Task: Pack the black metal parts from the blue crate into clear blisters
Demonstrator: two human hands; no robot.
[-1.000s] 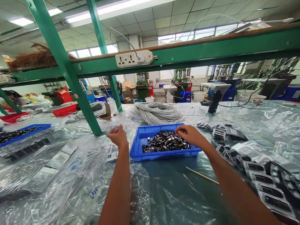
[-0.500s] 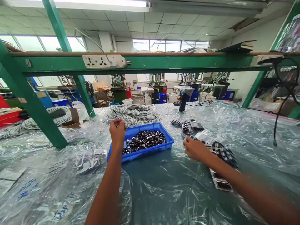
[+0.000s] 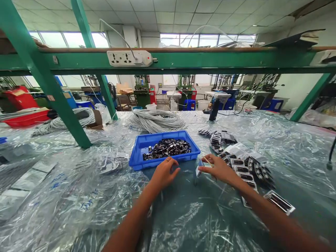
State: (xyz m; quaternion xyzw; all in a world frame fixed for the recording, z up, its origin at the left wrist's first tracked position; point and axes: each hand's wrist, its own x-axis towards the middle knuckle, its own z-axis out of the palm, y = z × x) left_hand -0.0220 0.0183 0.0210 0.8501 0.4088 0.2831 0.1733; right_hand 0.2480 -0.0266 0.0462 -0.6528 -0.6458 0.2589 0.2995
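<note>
My left hand (image 3: 166, 171) is just in front of the blue tray (image 3: 136, 165), its thumb and fingers apart with nothing visible between them. Many small black parts (image 3: 170, 147) with shiny edges lie heaped in that tray. To the right, my right hand (image 3: 214, 167) pinches a small clear plastic piece (image 3: 199, 168) that hangs over the green surface. Beside the right hand and forearm lie rows of black parts in clear packs (image 3: 241, 168). One more such pack (image 3: 279, 202) rests apart, right of my right forearm.
Crinkled clear plastic sheeting (image 3: 105, 196) covers much of the table. Behind the tray sits a coil of grey cable (image 3: 159, 120), with a black upright device (image 3: 214, 110) to its right. A green frame (image 3: 194, 63) with a power strip (image 3: 130, 58) crosses above.
My left hand has moved from over the tray's left side to its front edge, its fingers opening. My right hand now shows a clear piece. The view has shifted, and the separate pack appears.
</note>
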